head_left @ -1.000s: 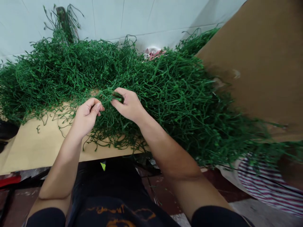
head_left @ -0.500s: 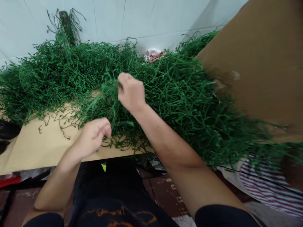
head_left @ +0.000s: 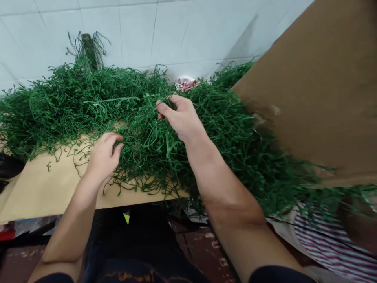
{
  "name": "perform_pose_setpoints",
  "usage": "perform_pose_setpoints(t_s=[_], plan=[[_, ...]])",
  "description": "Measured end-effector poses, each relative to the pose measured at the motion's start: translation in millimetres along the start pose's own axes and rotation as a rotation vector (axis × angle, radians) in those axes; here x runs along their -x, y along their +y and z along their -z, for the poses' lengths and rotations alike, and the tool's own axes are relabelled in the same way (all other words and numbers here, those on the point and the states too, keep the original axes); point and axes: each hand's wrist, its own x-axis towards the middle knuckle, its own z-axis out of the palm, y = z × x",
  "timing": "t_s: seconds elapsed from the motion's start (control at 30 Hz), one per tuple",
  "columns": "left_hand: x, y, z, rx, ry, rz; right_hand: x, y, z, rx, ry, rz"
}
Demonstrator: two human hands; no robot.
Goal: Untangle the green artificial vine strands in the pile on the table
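Observation:
A long heap of thin green stems [head_left: 67, 98] with small tips lies along the wall and spreads over a tan cardboard sheet [head_left: 44, 196]. Over the middle of the heap, my right hand [head_left: 179, 114] pinches some green stems between thumb and fingers; strands stick out to its left. My left hand [head_left: 107, 153] is at the near edge of the heap, above the cardboard, its thumb and fingers apart with nothing seen between them.
A large brown cardboard panel [head_left: 321, 90] leans at the right. White tiles [head_left: 188, 31] form the wall behind. A reddish-white item [head_left: 187, 84] sits by the wall. At the lower right is a person in a striped garment [head_left: 326, 236]. A dark post [head_left: 89, 51] stands at the back left.
My right hand has turned, its thumb and fingertips now showing round the stems. My left hand has moved left and up, and its fingers have spread. The view has tilted slightly up.

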Motion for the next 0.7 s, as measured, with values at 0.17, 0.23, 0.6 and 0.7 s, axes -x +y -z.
perform_pose_setpoints(t_s=[0.17, 0.23, 0.6, 0.7], plan=[[-18.8, 17.4, -1.9, 0.267, 0.194, -0.101, 6.4, -1.3, -4.1, -0.108, -0.103, -0.034], [-29.5, 24.0, -13.5, 0.321, 0.151, -0.140, 9.6, -4.8, -7.4, -0.167, -0.129, -0.037], [-32.1, 20.3, -25.1, 0.532, -0.085, 0.070, 3.7, 2.3, 6.9, -0.310, 0.077, -0.341], [-30.2, 24.6, -18.9, 0.490, -0.134, 0.056, 3.6, 1.7, 1.6, -0.314, 0.090, -0.344]])
